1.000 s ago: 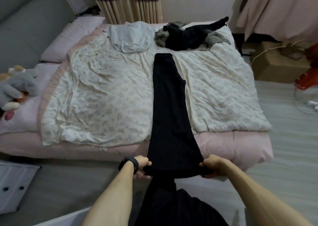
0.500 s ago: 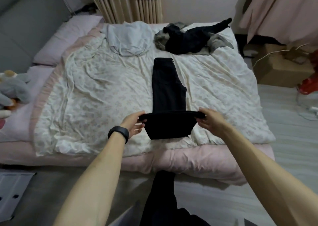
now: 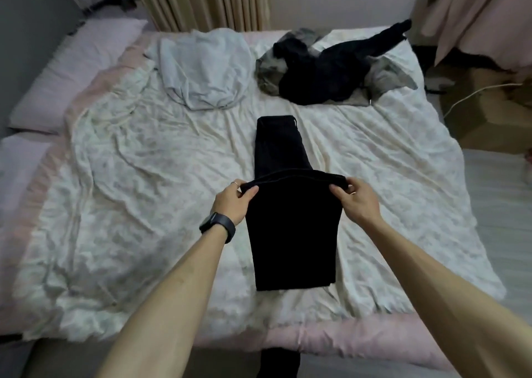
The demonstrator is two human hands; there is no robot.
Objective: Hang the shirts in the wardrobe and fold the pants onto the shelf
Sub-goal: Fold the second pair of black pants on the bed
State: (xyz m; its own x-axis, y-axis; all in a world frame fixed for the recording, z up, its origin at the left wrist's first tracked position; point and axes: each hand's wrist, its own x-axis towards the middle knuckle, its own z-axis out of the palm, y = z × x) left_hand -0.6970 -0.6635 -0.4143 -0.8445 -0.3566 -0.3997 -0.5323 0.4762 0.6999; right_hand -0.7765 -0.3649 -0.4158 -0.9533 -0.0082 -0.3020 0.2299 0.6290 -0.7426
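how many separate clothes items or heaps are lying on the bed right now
3. The black pants lie half-folded in the middle, a pale blue garment at the far left, and a dark-and-grey heap at the far right, which may hide several pieces.

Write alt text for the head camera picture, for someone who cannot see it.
A person's left hand and right hand each pinch a corner of the folded-over end of black pants laid flat on a pale floral quilt. Beyond them lie a crumpled pale blue shirt and a heap of dark clothes.
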